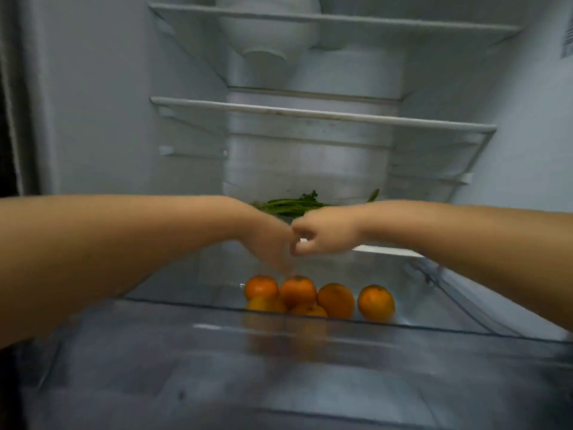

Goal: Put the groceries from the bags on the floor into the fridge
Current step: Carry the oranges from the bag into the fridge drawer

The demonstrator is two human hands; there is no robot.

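Several oranges point(319, 297) lie together in the pulled-out clear drawer point(217, 346) at the fridge bottom. My left hand point(269, 243) reaches over the drawer, fingers pointing down towards the oranges, blurred, just above them and holding nothing I can see. My right hand point(322, 235) hovers beside it with fingers loosely curled, empty as far as the blur shows. The two hands almost touch. A bunch of green leafy vegetables point(294, 204) lies on the shelf behind the hands, partly hidden by them.
Two glass shelves point(310, 114) span the fridge above, with white walls at both sides. A white rounded container point(269, 29) shows at the top back. The drawer's front wall fills the lower view.
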